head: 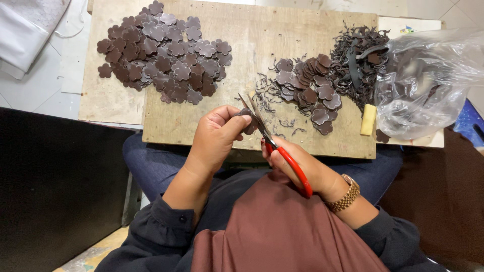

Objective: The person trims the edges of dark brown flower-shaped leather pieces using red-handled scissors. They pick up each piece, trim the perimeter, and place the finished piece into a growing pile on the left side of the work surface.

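Right hand (297,163) grips red-handled scissors (275,146) — left hand (214,138) pinches brown flower piece (248,122) between the blades.

Landmark: wooden board (252,45). Bare strip runs up the board's middle, between the big heap of flower-shaped cutouts (164,53) on its left part and the smaller cutout pile (310,85) on its right part; a hand can pass there. Thin offcut curls (272,93) litter that strip's right edge. The board's near-left corner is bare too. Far right blocked: tangled scrap strips (360,55), clear plastic bag (428,80) overhanging the board's right edge, yellow block (368,119) just below the scraps. At the board's near edge, left hand (217,138), right hand (302,166) and red-handled scissors (275,143) fill the middle.
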Demonstrator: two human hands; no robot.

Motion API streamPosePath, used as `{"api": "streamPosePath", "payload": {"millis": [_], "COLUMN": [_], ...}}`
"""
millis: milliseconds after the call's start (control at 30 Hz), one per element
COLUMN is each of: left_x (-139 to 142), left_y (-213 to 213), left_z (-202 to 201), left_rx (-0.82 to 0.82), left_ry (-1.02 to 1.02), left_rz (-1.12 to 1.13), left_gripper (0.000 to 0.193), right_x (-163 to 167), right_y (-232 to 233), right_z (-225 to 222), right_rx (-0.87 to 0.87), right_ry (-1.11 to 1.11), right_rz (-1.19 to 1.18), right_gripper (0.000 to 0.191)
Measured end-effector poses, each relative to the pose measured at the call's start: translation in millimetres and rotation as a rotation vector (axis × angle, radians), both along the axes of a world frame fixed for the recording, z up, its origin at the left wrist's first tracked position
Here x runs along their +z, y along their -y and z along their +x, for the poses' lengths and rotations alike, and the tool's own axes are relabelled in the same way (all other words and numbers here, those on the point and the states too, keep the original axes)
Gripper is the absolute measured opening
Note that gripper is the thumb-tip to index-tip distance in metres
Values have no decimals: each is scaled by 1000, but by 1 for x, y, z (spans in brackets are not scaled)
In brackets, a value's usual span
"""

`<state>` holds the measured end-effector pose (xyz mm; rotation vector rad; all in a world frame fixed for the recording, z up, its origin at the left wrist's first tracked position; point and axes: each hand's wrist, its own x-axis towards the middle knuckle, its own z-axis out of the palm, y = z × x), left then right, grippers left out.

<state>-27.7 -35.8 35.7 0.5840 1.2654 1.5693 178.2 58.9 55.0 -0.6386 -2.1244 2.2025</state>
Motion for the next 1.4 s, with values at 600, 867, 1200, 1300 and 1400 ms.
{"api": "streamPosePath", "payload": {"millis": [600,867,1200,1300,1400], "left_x": [0,1,2,1,1], "left_y": [2,2,2,2,2], "left_z": [0,1,3,4,5], "left_rx": [9,17,47,54,59], "left_ry": [-21,-11,5,2,-9], "left_rz": [-21,-15,3,2,-8], "left_gripper": [10,10,12,12,12], "right_x": [4,-2,8,8,5], "right_y": [1,-1,2,1,0], "right_z": [0,-4,-4,-5,-5], "right_rx": [-8,9,-21,-6,34], "right_ry": [60,-62,109,84,-79], "right_rz": [-81,168,-131,-29,150], "right_gripper": [35,43,23,28,35]}}
